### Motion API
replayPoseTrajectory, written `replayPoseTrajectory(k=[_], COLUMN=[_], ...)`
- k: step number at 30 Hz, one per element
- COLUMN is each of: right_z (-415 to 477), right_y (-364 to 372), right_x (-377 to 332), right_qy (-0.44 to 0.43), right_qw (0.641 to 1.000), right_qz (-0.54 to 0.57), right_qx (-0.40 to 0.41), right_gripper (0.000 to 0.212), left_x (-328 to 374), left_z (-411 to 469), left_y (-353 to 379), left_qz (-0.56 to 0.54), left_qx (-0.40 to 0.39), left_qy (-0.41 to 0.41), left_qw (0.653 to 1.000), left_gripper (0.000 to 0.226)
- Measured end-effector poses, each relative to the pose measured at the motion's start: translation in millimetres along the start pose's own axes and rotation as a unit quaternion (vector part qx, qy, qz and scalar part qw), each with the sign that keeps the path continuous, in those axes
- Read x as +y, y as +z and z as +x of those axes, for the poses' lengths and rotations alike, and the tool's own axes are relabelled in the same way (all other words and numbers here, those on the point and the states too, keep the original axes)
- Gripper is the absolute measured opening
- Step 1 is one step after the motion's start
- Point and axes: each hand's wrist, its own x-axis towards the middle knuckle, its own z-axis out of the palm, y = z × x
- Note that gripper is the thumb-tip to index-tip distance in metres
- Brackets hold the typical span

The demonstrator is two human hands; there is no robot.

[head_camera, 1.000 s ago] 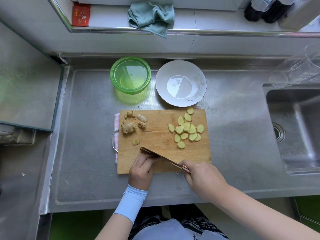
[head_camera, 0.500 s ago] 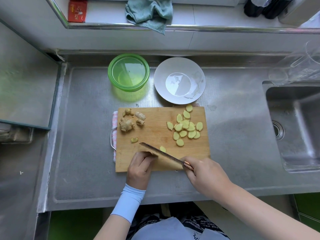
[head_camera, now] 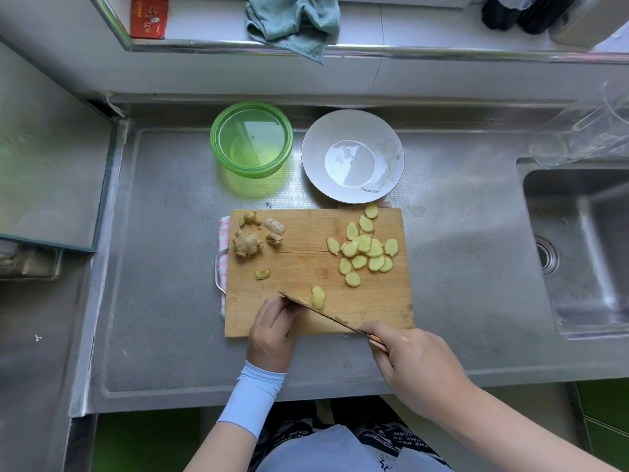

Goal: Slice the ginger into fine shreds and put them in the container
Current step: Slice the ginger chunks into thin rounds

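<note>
While the right hand (head_camera: pixel 415 362) grips the knife (head_camera: pixel 323 313), a ginger slice (head_camera: pixel 318 297) lies beside the curled left hand (head_camera: pixel 272 330).

Home kitchen, steel counter (head_camera: pixel 163 301) with sink (head_camera: pixel 578 250); wooden chopping board (head_camera: pixel 306 267), dishcloth (head_camera: pixel 292 22) on ledge

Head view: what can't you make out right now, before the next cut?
All in the head view.
Ginger piece being cut: hidden under the left hand and knife blade.
Knife handle: mostly enclosed by the right hand.
Dark bottles: cut off by the top edge.
Clear jug: cut off by the right edge.
</note>
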Motion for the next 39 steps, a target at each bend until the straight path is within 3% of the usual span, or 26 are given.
replayPoseTrajectory(k=[6, 18, 39], right_z=[-1, 3, 6], right_y=[-2, -10, -12], right_x=[2, -2, -11], right_qy=[0.002, 0.043, 0.049], right_qw=[1.0, 0.996, 0.995], right_qz=[-0.01, 0.008, -0.013], right_qx=[0.001, -0.075, -0.08], right_gripper=[0.029, 0.032, 0.033], left_x=[-3, 2, 0], left_z=[-2, -1, -2], left_y=[0, -2, 1], left_qz=[0.029, 0.032, 0.03], left_qx=[-0.018, -0.017, 0.006], left_qy=[-0.003, -0.014, -0.02], left_qw=[0.999, 0.999, 0.999], left_gripper=[0.036, 0.031, 0.03])
